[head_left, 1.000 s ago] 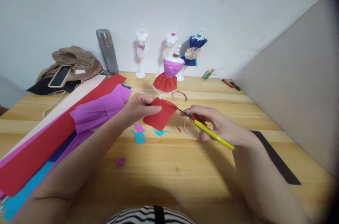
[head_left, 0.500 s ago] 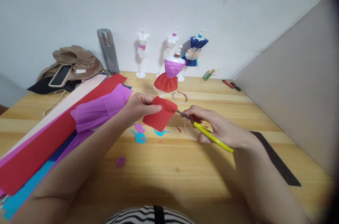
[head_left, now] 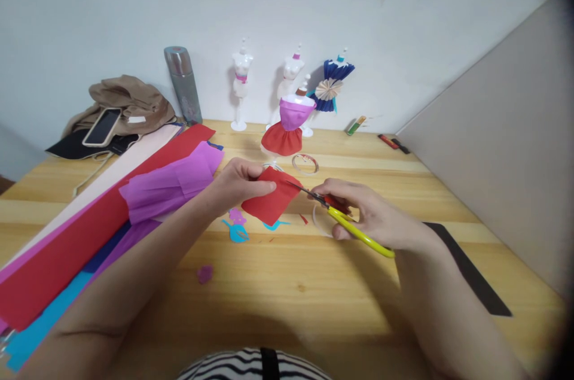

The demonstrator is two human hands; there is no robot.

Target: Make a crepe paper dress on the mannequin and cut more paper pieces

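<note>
My left hand (head_left: 242,184) pinches a small piece of red crepe paper (head_left: 272,199) by its upper left side, thumb on top. My right hand (head_left: 359,212) is closed around yellow-handled scissors (head_left: 359,230), whose blades reach over the right edge of the red piece. Beneath and beside it on the table lie blue paper scraps (head_left: 237,233), a purple scrap (head_left: 237,216) and a red sliver (head_left: 304,219). Just behind stands a small mannequin (head_left: 298,114) in a purple top and red skirt.
Rolls of coloured paper (head_left: 67,251) and purple paper (head_left: 174,179) cover the left. A flask (head_left: 183,87), a phone (head_left: 102,127) on a brown cloth bag (head_left: 130,102), and more mannequins (head_left: 241,84) stand or lie along the wall. A black strip (head_left: 469,269) lies at right.
The scissor blades now lie further over the red paper's right edge than before. Both hands stay almost in place.
</note>
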